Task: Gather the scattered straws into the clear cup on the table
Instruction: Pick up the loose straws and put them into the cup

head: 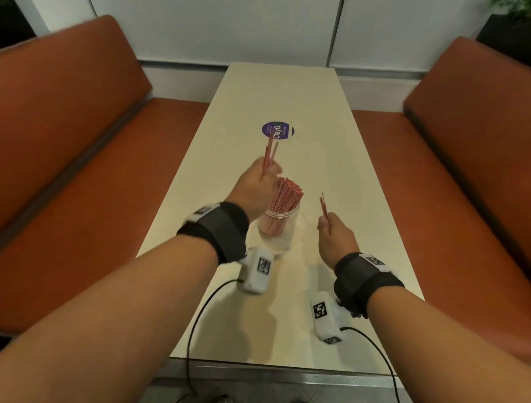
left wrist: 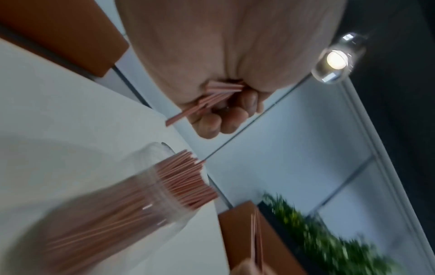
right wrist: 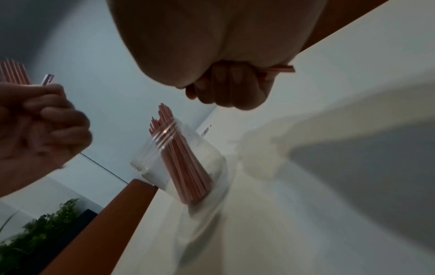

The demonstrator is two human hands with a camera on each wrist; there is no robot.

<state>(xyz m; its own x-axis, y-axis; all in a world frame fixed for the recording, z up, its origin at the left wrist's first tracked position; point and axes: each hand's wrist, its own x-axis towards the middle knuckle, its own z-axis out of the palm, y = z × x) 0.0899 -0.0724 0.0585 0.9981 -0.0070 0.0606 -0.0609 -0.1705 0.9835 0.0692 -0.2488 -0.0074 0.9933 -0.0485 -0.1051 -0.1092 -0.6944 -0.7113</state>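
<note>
A clear cup (head: pixel 278 230) stands on the white table (head: pixel 287 95), packed with several red-striped straws (head: pixel 286 198) that lean right. Above and just left of it, my left hand (head: pixel 258 184) grips a small bunch of straws (head: pixel 68 0) pointing up and away. The left wrist view shows their lower ends (left wrist: pixel 212 98) sticking out of the fist, with the cup (left wrist: pixel 132 195) below. To the right of the cup, my right hand (head: pixel 336 236) grips a couple of straws (head: pixel 324 207) upright. In the right wrist view their ends (right wrist: pixel 280 69) poke from the curled fingers, beside the cup (right wrist: pixel 179 161).
A round purple sticker (head: pixel 277 131) lies on the table beyond the hands. Orange benches (head: pixel 86 143) flank the table on both sides (head: pixel 448 161). A white wall closes the far end. Black cables (head: pixel 201 316) run from the wrist cameras over the near edge.
</note>
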